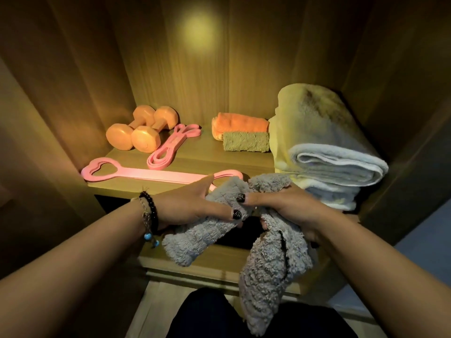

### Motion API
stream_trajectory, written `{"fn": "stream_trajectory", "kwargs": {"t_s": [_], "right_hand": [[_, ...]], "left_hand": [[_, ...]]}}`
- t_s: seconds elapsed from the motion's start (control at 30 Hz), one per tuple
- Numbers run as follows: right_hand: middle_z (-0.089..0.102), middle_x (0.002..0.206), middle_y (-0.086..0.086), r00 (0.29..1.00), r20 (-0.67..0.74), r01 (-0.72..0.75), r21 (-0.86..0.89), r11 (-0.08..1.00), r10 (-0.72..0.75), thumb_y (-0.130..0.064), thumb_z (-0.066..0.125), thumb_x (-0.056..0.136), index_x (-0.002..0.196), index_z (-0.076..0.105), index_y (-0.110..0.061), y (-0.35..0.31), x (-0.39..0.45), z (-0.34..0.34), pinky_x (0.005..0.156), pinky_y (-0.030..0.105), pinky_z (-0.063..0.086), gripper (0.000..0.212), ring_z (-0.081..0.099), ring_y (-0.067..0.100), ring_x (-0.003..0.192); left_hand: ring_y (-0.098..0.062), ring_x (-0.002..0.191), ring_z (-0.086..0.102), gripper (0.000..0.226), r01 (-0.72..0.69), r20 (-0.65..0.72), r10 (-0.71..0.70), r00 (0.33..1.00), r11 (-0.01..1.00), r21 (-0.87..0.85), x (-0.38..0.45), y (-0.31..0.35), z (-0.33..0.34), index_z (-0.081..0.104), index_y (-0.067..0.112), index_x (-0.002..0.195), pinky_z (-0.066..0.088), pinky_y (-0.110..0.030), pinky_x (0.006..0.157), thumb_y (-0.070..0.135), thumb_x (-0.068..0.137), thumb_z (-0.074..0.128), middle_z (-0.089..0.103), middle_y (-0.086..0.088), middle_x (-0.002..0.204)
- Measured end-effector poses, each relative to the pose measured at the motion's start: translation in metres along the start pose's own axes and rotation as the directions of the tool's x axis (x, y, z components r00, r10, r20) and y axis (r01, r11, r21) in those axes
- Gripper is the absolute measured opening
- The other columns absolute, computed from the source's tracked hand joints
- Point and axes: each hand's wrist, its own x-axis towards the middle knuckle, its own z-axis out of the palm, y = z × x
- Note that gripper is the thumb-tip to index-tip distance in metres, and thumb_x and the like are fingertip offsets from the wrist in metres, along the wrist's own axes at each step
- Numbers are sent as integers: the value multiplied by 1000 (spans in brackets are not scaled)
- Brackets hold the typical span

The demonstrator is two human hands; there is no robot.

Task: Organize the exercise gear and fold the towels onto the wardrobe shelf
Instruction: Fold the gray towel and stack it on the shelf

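Note:
A fluffy grey towel [266, 259] hangs crumpled in front of the wardrobe shelf [195, 159], gripped by both hands. My left hand [188, 206] holds its left bunch, my right hand [288, 206] its right part, which dangles down. On the shelf two orange dumbbells [141, 129] lie at the back left. A coiled pink resistance band [170, 147] lies beside them. A long pink band [146, 173] stretches along the front edge. A folded orange towel [240, 123] and a small folded grey-green towel [245, 142] sit mid-back. A large folded white towel [324, 147] stands at the right.
Wooden wardrobe walls [73, 93] close in on the left, back and right. A lower wooden shelf edge [195, 267] runs below my hands, with a dark gap above it. My dark-clothed legs [219, 315] show at the bottom.

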Motion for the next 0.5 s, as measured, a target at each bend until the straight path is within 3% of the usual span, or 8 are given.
{"fn": "stream_trajectory", "kwargs": {"t_s": [0.1, 0.17, 0.23, 0.27, 0.33, 0.4, 0.43, 0.5], "right_hand": [[75, 90, 7, 978, -209, 34, 60, 998, -21, -17, 81, 70, 100, 70, -8, 9, 22, 2, 75, 30, 58, 32, 72, 21, 80], [72, 102, 7, 929, -369, 29, 102, 994, 11, -30, 86, 62, 115, 63, -10, 15, 40, 4, 76, 32, 57, 61, 70, 21, 87], [61, 126, 4, 892, -444, 6, 184, 983, 78, -46, 84, 49, 136, 45, -15, 16, 56, 5, 93, 43, 52, 101, 62, 24, 108], [53, 135, 2, 879, -465, 3, 221, 975, 103, -49, 83, 49, 142, 37, -16, 14, 62, 5, 99, 45, 47, 108, 56, 25, 118], [42, 145, 3, 847, -514, 7, 259, 966, 132, -42, 80, 66, 147, 27, -13, 15, 77, 3, 103, 41, 40, 101, 46, 26, 128], [42, 143, 6, 809, -570, 17, 267, 964, 143, -31, 73, 79, 145, 28, -8, 18, 93, 1, 103, 38, 40, 84, 45, 24, 127], [48, 136, 5, 788, -598, 22, 261, 965, 144, -29, 72, 81, 139, 36, -6, 18, 99, 2, 99, 35, 41, 71, 48, 22, 119], [58, 108, 3, 749, -642, 3, 253, 967, 166, -27, 69, 85, 116, 50, -9, 16, 113, 4, 83, 30, 42, 40, 53, 20, 97]], "left_hand": [[-23, 95, 68, 70, 0, 45, 0, 999, 1000, -1, 13, 5, -17, 53, 25, 127, 56, -33, 83, 39, 63, 78, 70, -8, 113], [-27, 92, 67, 77, 49, 14, -49, 999, 999, 6, 22, 1, -35, 58, 19, 120, 54, -36, 81, 45, 52, 84, 70, -12, 111], [-31, 98, 65, 91, 67, -56, -72, 996, 994, -82, 31, -9, -51, 60, 11, 119, 51, -39, 87, 49, 42, 90, 69, -16, 114], [-30, 97, 65, 93, 64, -108, -83, 991, 983, -173, 37, -15, -57, 62, 7, 116, 52, -39, 85, 47, 39, 93, 69, -16, 112], [-24, 88, 65, 77, 5, -243, -89, 966, 944, -330, 52, -24, -63, 65, 3, 106, 52, -35, 77, 38, 44, 94, 71, -14, 102], [-20, 79, 66, 39, -83, -393, -113, 913, 889, -450, 71, -27, -63, 58, 2, 96, 53, -35, 75, 17, 70, 82, 72, -10, 84], [-18, 73, 67, 25, -104, -450, -139, 882, 874, -475, 83, -27, -63, 54, 2, 94, 55, -34, 71, 7, 78, 74, 71, -8, 77], [-15, 61, 67, 20, -96, -509, -176, 843, 881, -463, 110, -27, -66, 53, 0, 94, 58, -29, 61, 2, 82, 69, 68, -8, 69]]}}
